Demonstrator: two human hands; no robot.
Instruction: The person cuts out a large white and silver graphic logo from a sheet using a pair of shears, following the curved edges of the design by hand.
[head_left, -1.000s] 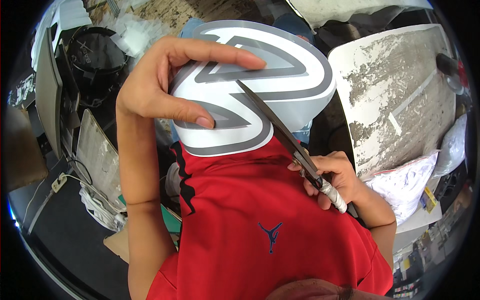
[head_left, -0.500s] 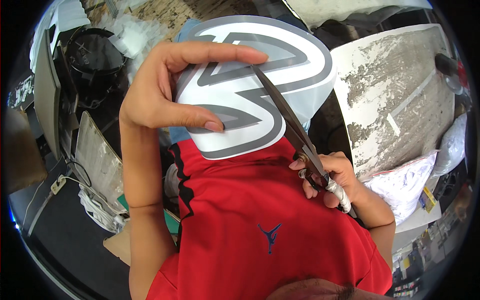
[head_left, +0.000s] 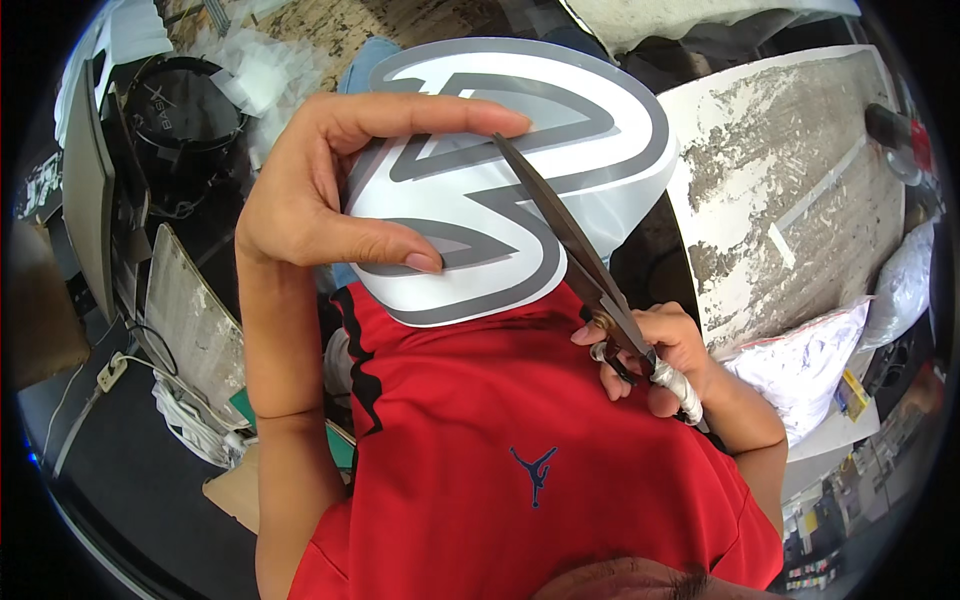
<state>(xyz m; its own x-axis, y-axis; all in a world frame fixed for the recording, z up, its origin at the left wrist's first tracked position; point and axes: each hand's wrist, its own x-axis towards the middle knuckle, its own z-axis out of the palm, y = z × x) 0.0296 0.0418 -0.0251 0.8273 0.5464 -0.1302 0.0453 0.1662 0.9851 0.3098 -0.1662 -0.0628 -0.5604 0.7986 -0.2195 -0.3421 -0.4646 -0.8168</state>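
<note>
My left hand (head_left: pixel 305 195) grips a flat white sheet (head_left: pixel 510 215) with thick grey outlines, cut to a rounded shape with a clear film edge. The index finger lies across its upper part and the thumb presses lower down; the other fingers are hidden. In my right hand (head_left: pixel 685 345) is a pair of long dark scissors (head_left: pixel 560 220), one handle wrapped in pale tape. Their blades lie nearly together across the front of the sheet, tip close beside my left index fingertip. Whether the blades touch the sheet I cannot tell.
A worn board (head_left: pixel 790 190) with peeling white paint stands on the right, above a plastic bag of white material (head_left: pixel 800 370). A round black object (head_left: pixel 185 110) and crumpled clear plastic (head_left: pixel 265 80) lie at the far left. Near a white socket (head_left: pixel 113 373) run cables.
The sheet and my left hand have shifted slightly left and down. The scissors' tip has moved a little left with them; both hands keep their grips.
</note>
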